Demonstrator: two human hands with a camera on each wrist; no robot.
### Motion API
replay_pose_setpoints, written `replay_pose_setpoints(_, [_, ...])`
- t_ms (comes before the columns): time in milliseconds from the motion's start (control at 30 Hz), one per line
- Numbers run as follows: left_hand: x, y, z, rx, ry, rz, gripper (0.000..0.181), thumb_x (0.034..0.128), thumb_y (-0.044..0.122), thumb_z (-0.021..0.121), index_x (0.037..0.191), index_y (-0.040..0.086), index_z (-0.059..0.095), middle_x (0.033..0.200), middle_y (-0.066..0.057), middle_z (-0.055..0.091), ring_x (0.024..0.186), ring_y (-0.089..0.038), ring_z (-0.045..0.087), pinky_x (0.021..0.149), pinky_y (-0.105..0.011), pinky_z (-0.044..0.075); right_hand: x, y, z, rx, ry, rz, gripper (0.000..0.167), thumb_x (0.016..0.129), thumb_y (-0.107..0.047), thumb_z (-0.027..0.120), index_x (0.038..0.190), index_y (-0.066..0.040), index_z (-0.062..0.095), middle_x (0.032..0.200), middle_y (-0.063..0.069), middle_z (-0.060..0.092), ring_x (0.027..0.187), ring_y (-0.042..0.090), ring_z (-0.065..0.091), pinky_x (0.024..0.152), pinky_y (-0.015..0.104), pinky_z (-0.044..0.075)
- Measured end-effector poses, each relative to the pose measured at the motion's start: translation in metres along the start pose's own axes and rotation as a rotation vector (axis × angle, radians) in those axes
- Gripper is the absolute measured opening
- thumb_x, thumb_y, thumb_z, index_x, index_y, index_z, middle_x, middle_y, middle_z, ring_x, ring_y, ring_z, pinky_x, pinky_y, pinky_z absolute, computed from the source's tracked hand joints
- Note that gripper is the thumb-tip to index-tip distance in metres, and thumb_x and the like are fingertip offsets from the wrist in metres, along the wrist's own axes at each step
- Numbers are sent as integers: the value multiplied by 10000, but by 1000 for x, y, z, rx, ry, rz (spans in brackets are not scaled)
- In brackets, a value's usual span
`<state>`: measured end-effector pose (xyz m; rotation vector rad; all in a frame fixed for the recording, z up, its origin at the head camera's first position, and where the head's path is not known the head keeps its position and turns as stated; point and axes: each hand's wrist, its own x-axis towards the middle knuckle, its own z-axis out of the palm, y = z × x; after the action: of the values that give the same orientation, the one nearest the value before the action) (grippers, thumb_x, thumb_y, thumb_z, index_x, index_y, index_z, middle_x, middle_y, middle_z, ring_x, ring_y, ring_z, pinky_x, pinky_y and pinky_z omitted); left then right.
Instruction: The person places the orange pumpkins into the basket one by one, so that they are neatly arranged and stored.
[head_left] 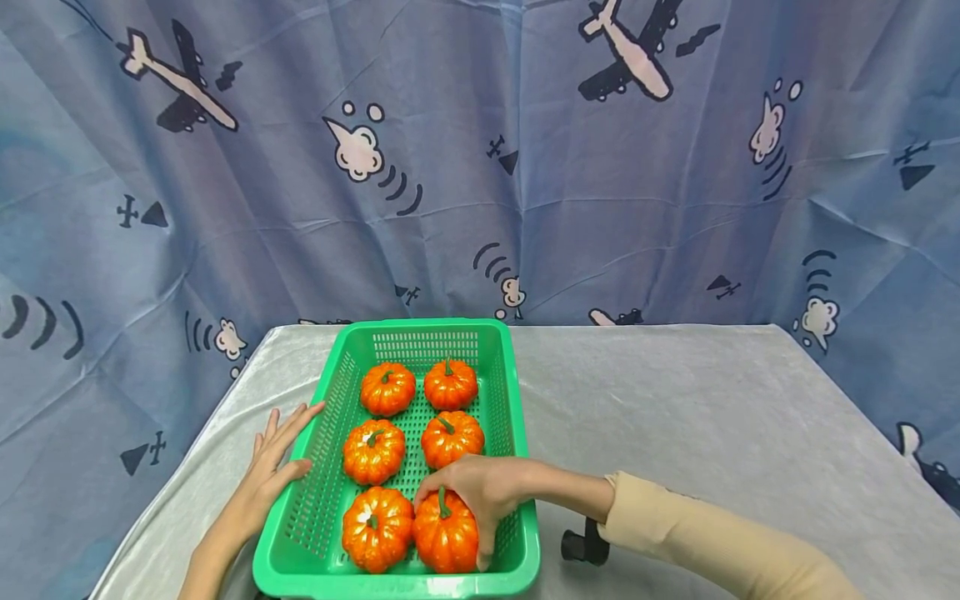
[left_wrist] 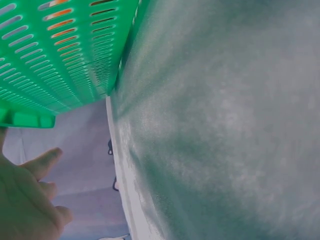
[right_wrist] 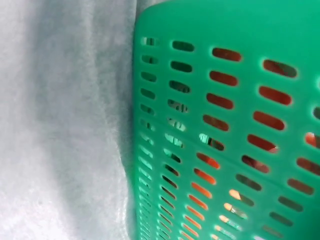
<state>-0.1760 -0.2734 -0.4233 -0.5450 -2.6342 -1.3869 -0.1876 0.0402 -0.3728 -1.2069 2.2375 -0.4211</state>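
A green slotted plastic basket [head_left: 296, 533] holds several small orange pumpkins in two columns. My right hand [head_left: 480, 492] reaches over the basket's right rim and grips the near right pumpkin [head_left: 444, 537], thumb and fingers around its sides. Left of it, another pumpkin [head_left: 377, 530] sits close by; beyond the hand lies one more pumpkin [head_left: 452, 437]. Along the left rim, my left hand [head_left: 266, 483] lies with fingers extended, fingertips at the edge. In the left wrist view, the left hand [left_wrist: 27, 200] shows below the basket rim. The right wrist view has only the basket wall [right_wrist: 200, 110], with the hand hidden.
A pale grey cloth covers the table [head_left: 660, 417]. Just right of the basket lies a small black object [head_left: 585, 543], partly under the right sleeve. Behind the table hangs a blue curtain [head_left: 450, 167] printed with airplanes.
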Motion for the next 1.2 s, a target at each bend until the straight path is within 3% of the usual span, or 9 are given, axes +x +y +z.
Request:
replay_pose_setpoints(367, [-3,2,-2,4,10,13,638,880,149,476,1501,225,347,1542,-232,223,1404,-489,-103,990,-718,-165,14,-2,2,-141,-128,9,954,470,-132,958,1315,-244,531,1315,-105,524,1177,28,482,935,158,405])
replay_pose_setpoints(767, [-4,1,-4,30,1,10,618,901,176,479,1500,244,346,1542,-235,222,1408,-479,-101,988,-724,-160,15,-4,-5,-138,-248,45,991,525,-162,939,1381,-270,451,1426,-89,427,1285,20,388,991,165,362])
replay_pose_setpoints(1033, [1,1,-4,56,-5,27,608,907,182,482,1499,235,352,1537,-253,213,1395,-511,-92,995,-710,-169,3,-4,-15,-41,-211,61,939,555,-163,933,1364,-279,471,1395,-78,434,1230,21,423,946,176,403])
replay_pose_setpoints(1200, [3,3,-8,83,-43,14,612,919,211,500,1507,240,333,1538,-278,178,1385,-525,-111,985,-714,-179,-16,-6,-33,17,-83,12,866,643,-177,895,1398,-189,471,1416,-33,462,1274,92,432,1025,234,367])
